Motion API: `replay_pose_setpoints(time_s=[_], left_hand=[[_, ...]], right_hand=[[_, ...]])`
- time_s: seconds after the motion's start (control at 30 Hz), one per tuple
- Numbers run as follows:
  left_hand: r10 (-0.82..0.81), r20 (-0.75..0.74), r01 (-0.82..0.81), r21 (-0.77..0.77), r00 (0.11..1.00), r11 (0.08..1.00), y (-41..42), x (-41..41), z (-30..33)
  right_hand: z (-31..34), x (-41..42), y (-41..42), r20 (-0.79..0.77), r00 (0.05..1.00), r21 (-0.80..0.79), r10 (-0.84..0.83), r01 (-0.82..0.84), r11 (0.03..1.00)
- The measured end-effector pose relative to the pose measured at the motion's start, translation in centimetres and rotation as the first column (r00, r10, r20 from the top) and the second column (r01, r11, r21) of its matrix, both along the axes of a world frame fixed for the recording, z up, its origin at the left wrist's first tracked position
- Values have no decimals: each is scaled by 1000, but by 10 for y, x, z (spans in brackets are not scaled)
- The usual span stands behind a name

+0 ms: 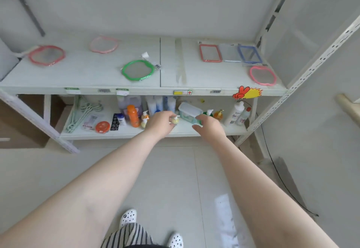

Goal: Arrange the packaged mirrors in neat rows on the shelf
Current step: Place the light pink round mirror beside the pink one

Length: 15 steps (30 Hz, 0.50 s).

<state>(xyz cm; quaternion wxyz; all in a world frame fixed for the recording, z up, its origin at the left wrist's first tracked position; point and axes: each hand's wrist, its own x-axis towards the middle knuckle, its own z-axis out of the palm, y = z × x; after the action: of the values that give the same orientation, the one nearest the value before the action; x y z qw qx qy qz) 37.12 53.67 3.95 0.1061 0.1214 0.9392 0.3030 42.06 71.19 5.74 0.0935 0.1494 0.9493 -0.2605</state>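
Note:
Several packaged mirrors lie flat and scattered on the white upper shelf [81,76]. A red apple-shaped mirror [46,55] is at the far left, a pale pink mirror [103,44] behind it, and a green mirror [138,70] near the middle. At the right lie a red rectangular mirror [210,52], a clear-framed mirror [229,53], a blue mirror [249,54] and a pink apple-shaped mirror [263,75]. My left hand [159,124] and my right hand [210,127] hover below the upper shelf, in front of the lower shelf, fingers loosely apart and holding nothing.
The lower shelf [124,133] holds an orange bottle [133,115], small pump bottles [175,120], a lidded clear box [190,112], white bottles [236,113], green hangers [81,113] and an orange round tin [102,126]. A perforated upright [303,78] stands at right. A cardboard box [21,123] sits left.

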Motion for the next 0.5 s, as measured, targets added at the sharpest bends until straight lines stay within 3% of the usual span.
replay_pose_setpoints(time_s=[0.27, 0.5], left_hand=[[92, 40, -93, 44, 995, 995, -101, -24, -2], [93, 56, -94, 29, 994, 995, -239, -61, -2]], right_hand=[[5, -33, -104, -2, 998, -7, 62, -62, 998], [-5, -65, -235, 18, 997, 0, 77, -77, 997]])
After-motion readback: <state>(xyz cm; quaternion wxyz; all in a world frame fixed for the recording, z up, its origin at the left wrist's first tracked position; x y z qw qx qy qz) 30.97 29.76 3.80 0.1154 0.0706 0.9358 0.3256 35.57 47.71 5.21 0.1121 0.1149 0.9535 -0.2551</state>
